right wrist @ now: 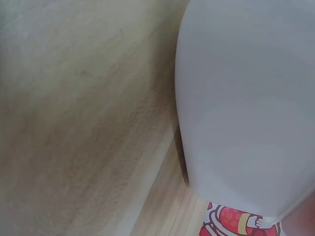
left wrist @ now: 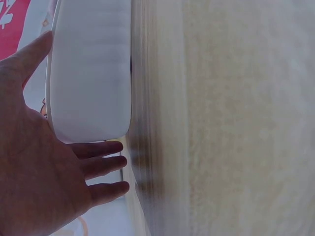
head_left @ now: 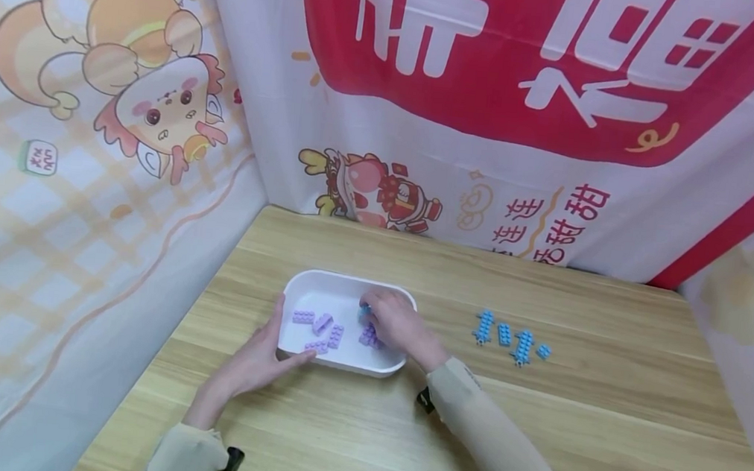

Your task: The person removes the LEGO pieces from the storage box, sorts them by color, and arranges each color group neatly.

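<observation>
The tray [head_left: 347, 368] is being touched at its left end by the left hand [head_left: 258, 360], whose fingers are being held straight and apart, with the thumb being laid at the near rim; one finger is being hidden in the left wrist view. Inside the tray's right half, a blue piece [head_left: 364, 311] is being pinched by the curled fingers of the right hand [head_left: 399, 323] and mostly covered, so its shape cannot be told. A lilac cluster [head_left: 369, 335] is being partly hidden by that hand, while four lilac bricks [head_left: 323, 324] are being shown farther left. Four blue parts [head_left: 523, 347] are being seen on the table [head_left: 576, 425]. In the right wrist view, the fingertips are being blocked by the tray's wall.
</observation>
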The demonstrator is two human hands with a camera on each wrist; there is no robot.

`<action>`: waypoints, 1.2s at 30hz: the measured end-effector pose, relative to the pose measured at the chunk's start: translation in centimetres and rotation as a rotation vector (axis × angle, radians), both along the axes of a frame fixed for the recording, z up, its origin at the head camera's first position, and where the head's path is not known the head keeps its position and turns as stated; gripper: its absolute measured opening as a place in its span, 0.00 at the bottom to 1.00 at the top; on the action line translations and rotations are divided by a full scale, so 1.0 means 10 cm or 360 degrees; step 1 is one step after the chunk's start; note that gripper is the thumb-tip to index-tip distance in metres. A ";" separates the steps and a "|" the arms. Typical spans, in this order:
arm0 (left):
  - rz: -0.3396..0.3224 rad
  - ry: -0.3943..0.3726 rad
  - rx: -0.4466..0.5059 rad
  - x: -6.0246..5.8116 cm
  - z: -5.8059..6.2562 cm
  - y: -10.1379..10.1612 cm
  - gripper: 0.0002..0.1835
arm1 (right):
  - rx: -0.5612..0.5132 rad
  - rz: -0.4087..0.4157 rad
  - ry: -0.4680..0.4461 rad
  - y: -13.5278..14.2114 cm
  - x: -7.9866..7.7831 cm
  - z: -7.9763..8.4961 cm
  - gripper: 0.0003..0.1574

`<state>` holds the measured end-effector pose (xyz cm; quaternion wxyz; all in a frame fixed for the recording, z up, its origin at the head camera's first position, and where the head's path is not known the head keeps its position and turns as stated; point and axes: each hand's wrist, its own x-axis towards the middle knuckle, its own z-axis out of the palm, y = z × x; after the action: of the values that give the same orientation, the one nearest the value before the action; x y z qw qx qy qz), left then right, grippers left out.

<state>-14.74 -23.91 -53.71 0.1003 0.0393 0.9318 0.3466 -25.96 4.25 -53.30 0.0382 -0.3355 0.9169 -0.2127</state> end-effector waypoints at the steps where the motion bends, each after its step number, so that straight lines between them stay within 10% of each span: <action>1: 0.0000 -0.0003 0.0000 0.00 0.00 0.00 0.74 | -0.0027 0.0002 -0.0004 0.00 0.00 -0.01 0.16; 36: 0.0001 0.0006 0.0015 -0.02 -0.02 0.01 0.73 | -0.0466 -0.0169 -0.0003 0.07 -0.02 -0.11 0.21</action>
<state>-14.90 -23.80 -53.94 0.0983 0.0401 0.9303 0.3510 -26.14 4.91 -54.36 -0.0216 -0.2884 0.8925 -0.3462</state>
